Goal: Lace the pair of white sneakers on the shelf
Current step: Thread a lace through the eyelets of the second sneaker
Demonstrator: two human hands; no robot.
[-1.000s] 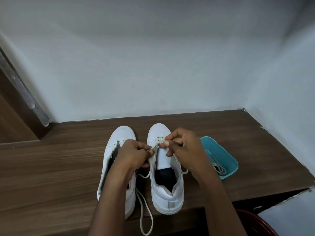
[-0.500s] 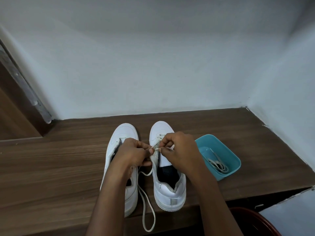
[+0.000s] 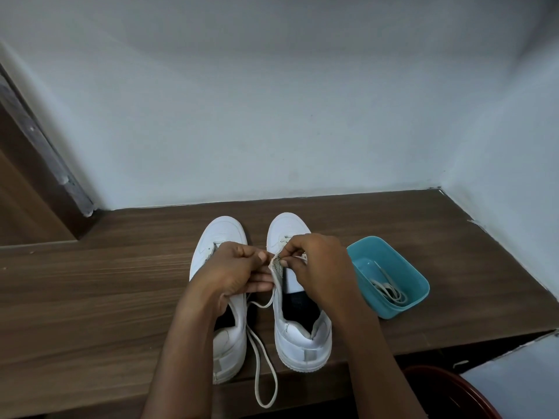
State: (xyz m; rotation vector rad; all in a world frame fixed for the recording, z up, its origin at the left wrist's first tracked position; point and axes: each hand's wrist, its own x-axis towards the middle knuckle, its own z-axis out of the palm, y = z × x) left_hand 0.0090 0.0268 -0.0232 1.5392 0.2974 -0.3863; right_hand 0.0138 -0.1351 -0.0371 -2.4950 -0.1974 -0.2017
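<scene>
Hands shifted down centre sneaker (image 3: pixel 302 337): L hand (image 3: pixel 239 273) grip clamps eyelet flap (image 3: pixel 277 268), R hand (image 3: pixel 320 267) pinches lace (image 3: pixel 266 370); next eyelet.

We see a domestic storage nook: a wood-grain shelf (image 3: pixel 106 282) set into a corner of plain painted walls (image 3: pixel 272 116), wooden panel (image 3: pixel 21 201) at left.

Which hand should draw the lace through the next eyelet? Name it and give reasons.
Right, probably. The left hand grips the eyelet flap of the white low-top sneaker, steadying it, while the right hand pinches at that flap's top edge. The white flat lace hangs slack below it.
</scene>
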